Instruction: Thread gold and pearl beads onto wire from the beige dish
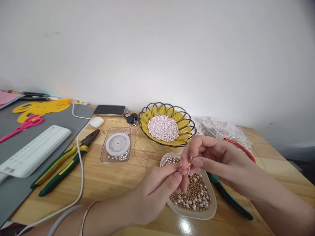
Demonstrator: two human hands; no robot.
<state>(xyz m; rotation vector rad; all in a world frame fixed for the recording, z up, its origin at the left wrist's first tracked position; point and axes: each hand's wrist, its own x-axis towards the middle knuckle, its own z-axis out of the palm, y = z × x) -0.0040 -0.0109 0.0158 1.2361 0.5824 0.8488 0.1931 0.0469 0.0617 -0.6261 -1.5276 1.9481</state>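
Observation:
My left hand (157, 193) pinches the lower end of a small rose-gold twisted piece (189, 165), perhaps wire or tiny beads; its exact kind is too small to make out. Thumb and fingertips of my right hand (214, 157) close on the upper end of the same piece. Both hands are nearly touching, above a cream tray (212, 209) of gold beads and pale pearl beads (194, 196). The fingers hide the tray's upper middle. Behind my right hand lie pliers (231, 201) with a teal-and-black handle and a red one, partly covered.
A yellow basket (184, 126) of pale pearl beads stands behind the tray. Left of it are a see-through box (103, 155) with a white spool (117, 144), green-yellow pliers (66, 164), a white cable (80, 157), a phone (109, 110) and a power strip (36, 150). Pink scissors (27, 125) lie farther left.

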